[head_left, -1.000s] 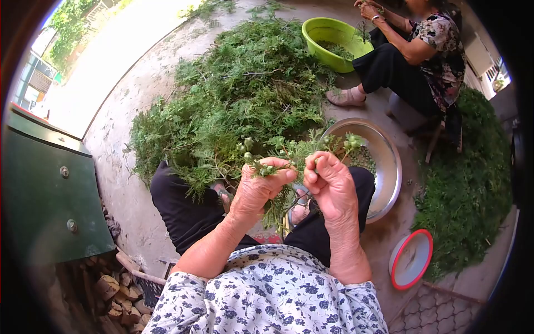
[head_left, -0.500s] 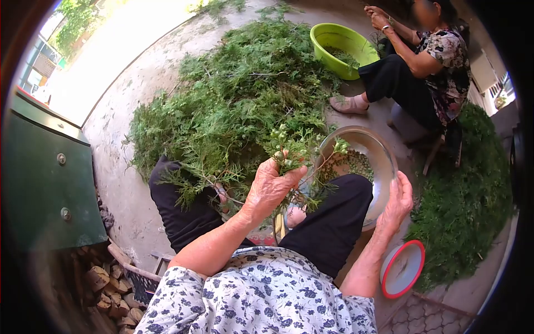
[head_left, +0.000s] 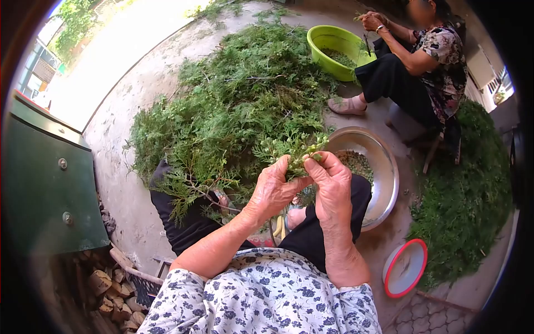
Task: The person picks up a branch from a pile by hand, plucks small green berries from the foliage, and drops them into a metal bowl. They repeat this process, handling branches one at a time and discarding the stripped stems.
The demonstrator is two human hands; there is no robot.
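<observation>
My left hand [head_left: 273, 186] is closed round an evergreen branch [head_left: 278, 149] that bears small green cones and flat, scaly leaves. Fingers pinched, my right hand [head_left: 332, 186] meets the tip of that branch at a green cone [head_left: 315, 149]. Both hands are close together above my lap. Just beyond my right knee stands a steel basin [head_left: 387, 186] with loose green cones [head_left: 356, 161] in its bottom; my knee hides part of it.
A large pile of cut evergreen branches [head_left: 222, 100] lies ahead. Another person [head_left: 428, 61] sits at the far right by a lime-green tub [head_left: 317, 53]. More greenery [head_left: 461, 211], a red-rimmed bowl [head_left: 405, 268], split firewood [head_left: 111, 295] and a green metal box [head_left: 50, 183] surround me.
My right hand has left the steel basin's rim and come left to the branch, pinching at its cones. The branch tip has turned. The other person's hands have moved slightly lower.
</observation>
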